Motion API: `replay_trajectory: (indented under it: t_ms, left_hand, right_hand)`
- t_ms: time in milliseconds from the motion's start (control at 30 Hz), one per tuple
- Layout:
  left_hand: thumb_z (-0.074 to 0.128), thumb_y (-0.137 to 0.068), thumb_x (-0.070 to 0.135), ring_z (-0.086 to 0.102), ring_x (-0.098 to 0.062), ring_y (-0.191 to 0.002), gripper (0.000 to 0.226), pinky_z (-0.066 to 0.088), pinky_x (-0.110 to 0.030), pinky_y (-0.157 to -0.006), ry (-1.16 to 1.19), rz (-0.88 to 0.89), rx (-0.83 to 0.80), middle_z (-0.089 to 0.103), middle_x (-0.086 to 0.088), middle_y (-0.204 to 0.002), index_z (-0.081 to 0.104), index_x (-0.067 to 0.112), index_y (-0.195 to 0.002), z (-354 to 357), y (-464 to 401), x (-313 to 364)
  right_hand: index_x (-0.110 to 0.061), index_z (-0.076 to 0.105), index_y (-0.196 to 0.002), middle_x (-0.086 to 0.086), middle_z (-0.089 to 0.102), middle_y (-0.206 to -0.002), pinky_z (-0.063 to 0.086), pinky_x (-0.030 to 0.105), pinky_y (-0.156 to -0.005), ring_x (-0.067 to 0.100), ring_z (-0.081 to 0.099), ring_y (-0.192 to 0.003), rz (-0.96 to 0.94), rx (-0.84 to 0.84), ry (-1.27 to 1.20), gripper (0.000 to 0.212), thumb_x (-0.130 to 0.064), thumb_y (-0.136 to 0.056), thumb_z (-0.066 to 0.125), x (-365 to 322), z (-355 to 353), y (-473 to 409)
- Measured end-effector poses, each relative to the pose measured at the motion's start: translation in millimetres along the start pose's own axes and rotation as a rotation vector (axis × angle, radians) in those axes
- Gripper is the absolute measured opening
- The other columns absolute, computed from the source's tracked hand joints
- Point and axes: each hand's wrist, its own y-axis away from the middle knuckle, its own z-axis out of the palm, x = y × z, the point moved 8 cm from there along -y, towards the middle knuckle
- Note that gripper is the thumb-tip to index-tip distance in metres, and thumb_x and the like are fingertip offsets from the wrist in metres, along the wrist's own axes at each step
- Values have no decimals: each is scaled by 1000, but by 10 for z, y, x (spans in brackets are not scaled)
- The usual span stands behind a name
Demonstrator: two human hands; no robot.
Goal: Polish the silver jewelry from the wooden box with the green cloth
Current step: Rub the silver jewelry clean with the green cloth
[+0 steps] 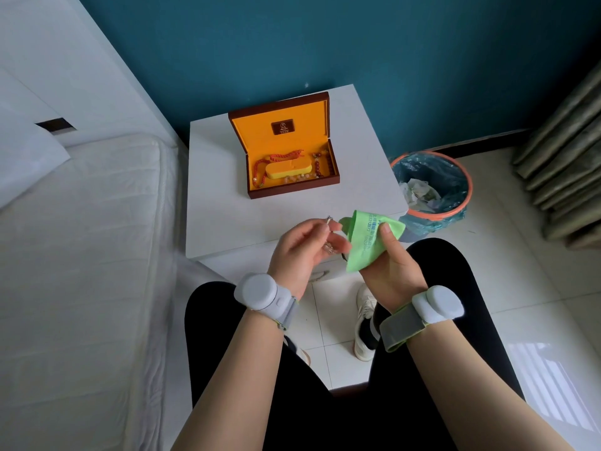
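Note:
The wooden box (294, 187) stands open at the back of the white nightstand (227, 203), its orange lining holding red and amber bead strings around a yellow insert. Over the nightstand's front edge my left hand (300, 252) pinches a small piece of silver jewelry (329, 219), with more of it bunched in the palm. Just to its right, my right hand (392, 258) grips the green cloth (367, 242), thumb pressed on top. The cloth's folded tip almost touches the jewelry.
A bed with a white mattress (81, 255) runs along the left. An orange-rimmed waste bin (432, 190) with a blue liner stands right of the nightstand. Curtains (562, 164) hang at the far right. My knees and a white shoe (364, 323) are below.

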Motion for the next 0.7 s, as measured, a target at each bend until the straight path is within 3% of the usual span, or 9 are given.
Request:
replay_trajectory:
  t_ms: [200,433,533,633,700]
  left_hand:
    - [34,-98,11,69,-17,-74,25,55,-25,-74,323,-11,180,72,-1,-72,55,10,-85,-208,-28,48]
    - [33,-99,15,70,-13,-83,22,56,-23,-73,529,-40,219,74,1,-84,55,13,-96,-279,-4,13]
    - [36,-97,13,70,-16,-85,20,56,-26,-74,598,-46,227,74,-3,-86,54,12,-88,-289,-4,-12]
    - [35,-96,14,70,-17,-87,24,53,-30,-79,620,-79,231,74,-4,-89,51,13,-78,-278,-10,-49]
    - [32,-96,15,70,-17,-88,27,50,-31,-82,632,-93,236,74,-4,-90,51,13,-76,-258,-13,-74]
  right_hand:
    - [-8,57,-121,12,66,-119,53,29,-84,21,60,-115,30,24,-48,42,-34,-91,43,21,-92,40]
    - [-13,71,-109,14,68,-114,51,31,-89,24,63,-109,187,-20,26,50,-51,-84,49,250,-62,107]
    - [-10,71,-109,17,68,-111,53,27,-77,24,67,-99,260,-34,9,55,-54,-85,47,358,-21,148]
    - [-13,71,-110,12,68,-115,52,29,-85,23,65,-106,311,-37,48,54,-53,-90,40,464,32,177]
    - [-15,71,-110,8,69,-114,53,27,-80,19,66,-102,339,-18,52,53,-53,-89,41,525,68,187]
